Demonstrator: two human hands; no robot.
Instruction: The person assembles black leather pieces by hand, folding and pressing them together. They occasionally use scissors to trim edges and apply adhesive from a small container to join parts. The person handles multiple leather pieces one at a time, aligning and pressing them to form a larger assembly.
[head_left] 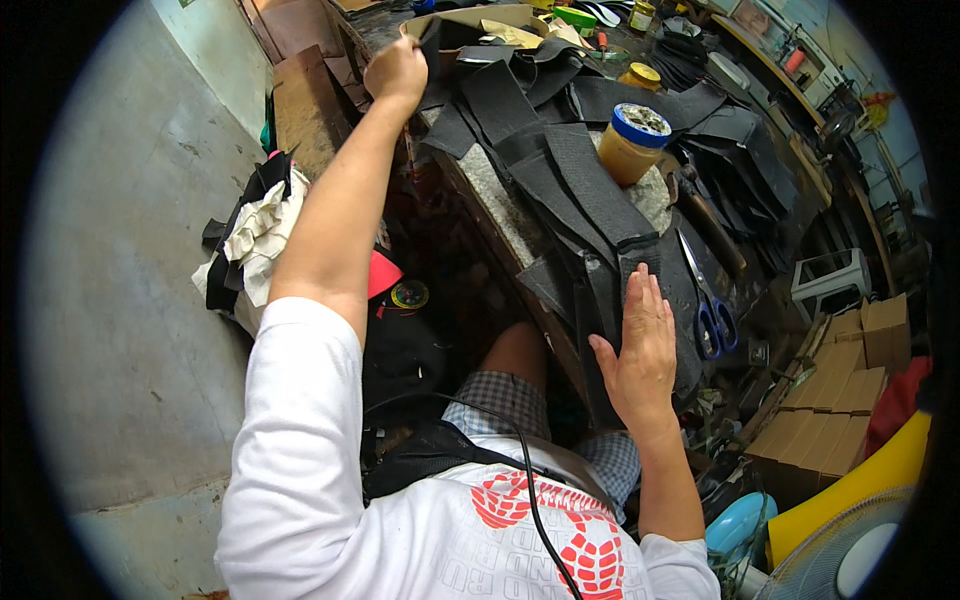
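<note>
Head view: black strip point(592, 188) runs lengthwise away, leftward, from right hand point(642, 350).

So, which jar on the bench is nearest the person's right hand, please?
The blue-rimmed amber jar; the yellow-lidded jar stands farther back.

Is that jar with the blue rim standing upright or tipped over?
Upright: the jar has its blue-rimmed top facing up and its amber body below, beside the black strips.
</note>
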